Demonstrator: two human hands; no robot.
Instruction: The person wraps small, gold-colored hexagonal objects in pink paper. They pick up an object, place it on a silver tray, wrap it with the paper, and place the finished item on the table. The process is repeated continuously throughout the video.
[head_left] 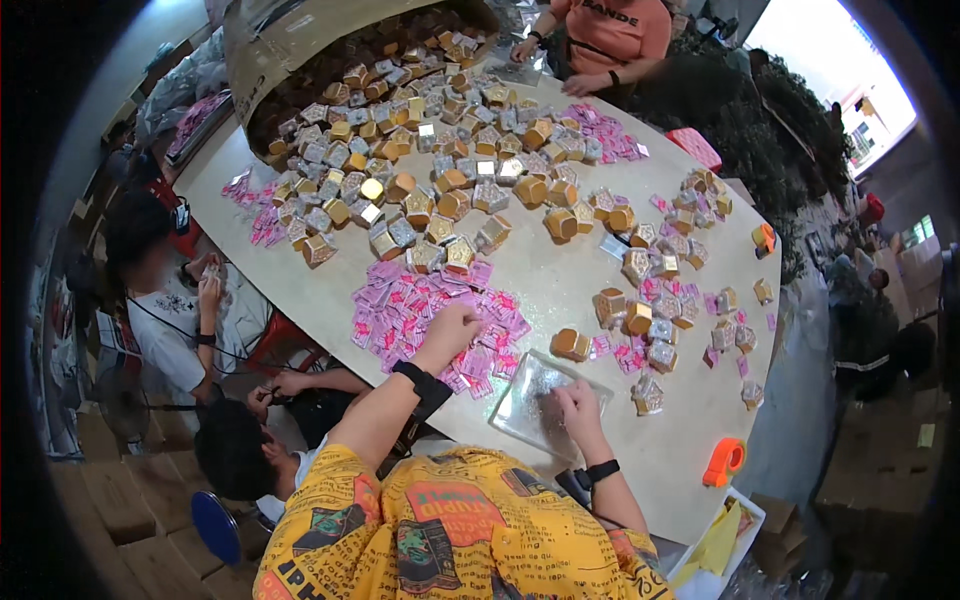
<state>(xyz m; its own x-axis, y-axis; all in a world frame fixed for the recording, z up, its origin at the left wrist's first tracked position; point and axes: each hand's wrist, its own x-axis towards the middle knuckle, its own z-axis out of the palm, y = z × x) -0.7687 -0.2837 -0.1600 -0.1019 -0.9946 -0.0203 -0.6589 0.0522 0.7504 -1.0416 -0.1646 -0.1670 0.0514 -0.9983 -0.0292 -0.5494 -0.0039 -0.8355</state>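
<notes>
Just below the centre of the frame, the left hand (452, 325) is laid with fingers curled on a heap of small pink flat packets (420, 315) spread over the pale desk (560, 280), though whether a packet is pinched cannot be told. To its lower right, a clear crinkled plastic bag (535, 395) lying flat on the desk is pressed down by the right hand (575, 405). Small gold and silver hexagonal boxes (420, 190) are scattered across the upper half, and an orange tape dispenser (723, 460) is seen at the lower right.
</notes>
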